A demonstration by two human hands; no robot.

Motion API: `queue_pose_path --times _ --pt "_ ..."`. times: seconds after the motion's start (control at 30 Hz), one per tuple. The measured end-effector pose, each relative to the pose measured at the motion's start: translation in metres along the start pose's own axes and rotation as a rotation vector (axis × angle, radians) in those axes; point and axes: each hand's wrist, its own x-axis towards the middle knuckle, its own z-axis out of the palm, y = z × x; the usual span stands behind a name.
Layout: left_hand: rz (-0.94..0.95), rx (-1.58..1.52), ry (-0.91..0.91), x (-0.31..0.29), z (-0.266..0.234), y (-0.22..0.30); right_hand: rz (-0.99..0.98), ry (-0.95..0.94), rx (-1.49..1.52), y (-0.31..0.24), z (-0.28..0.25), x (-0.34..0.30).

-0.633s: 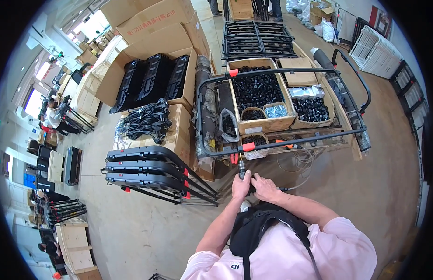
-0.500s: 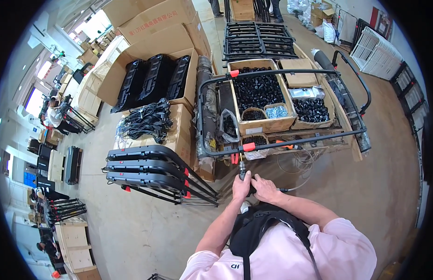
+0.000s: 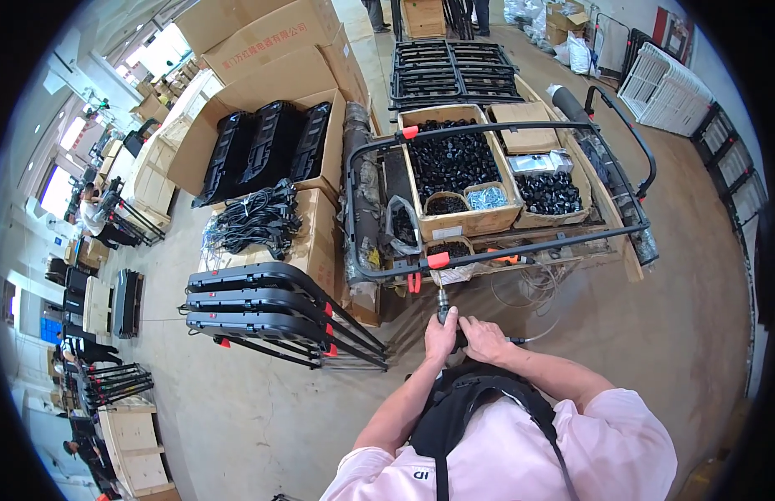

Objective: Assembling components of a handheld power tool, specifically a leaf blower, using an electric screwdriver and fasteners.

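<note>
In both hands I hold a pistol-shaped power driver (image 3: 443,306) with a metal nose. My left hand (image 3: 439,336) is closed around its body, and my right hand (image 3: 483,341) is wrapped around the handle beside it, where a thin hose (image 3: 541,334) leads off. The bit points away from me, just short of the near bar of a black tubular frame (image 3: 529,250). Close to the bit, a red piece (image 3: 438,260) sits on that bar; whether the bit touches anything is too small to tell. Another red part (image 3: 413,282) hangs below the bar.
Under the frame stand cartons of black plastic parts (image 3: 454,163) and a small box of silvery screws (image 3: 486,198). Left are stacked black frames with legs (image 3: 254,301), a cable bundle (image 3: 258,219) and a large carton (image 3: 325,163). Other people work at far left.
The view has shifted slightly. Against the frame's near bar, the driver and both hands have moved a little to the right and slightly toward me. Both hands keep their grip.
</note>
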Motion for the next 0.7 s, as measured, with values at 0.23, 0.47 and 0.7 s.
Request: queue_pose_path --times 0.23,0.47,0.7 --pt "0.020 0.025 0.010 -0.003 0.006 0.012 0.069 -0.045 -0.011 0.007 -0.013 -0.001" --pt "0.016 0.022 0.026 0.000 0.010 0.010 0.060 -0.003 -0.006 0.007 -0.018 0.000" --pt "0.009 -0.007 0.037 0.003 0.002 0.017 0.066 -0.038 0.000 0.006 -0.016 0.015"
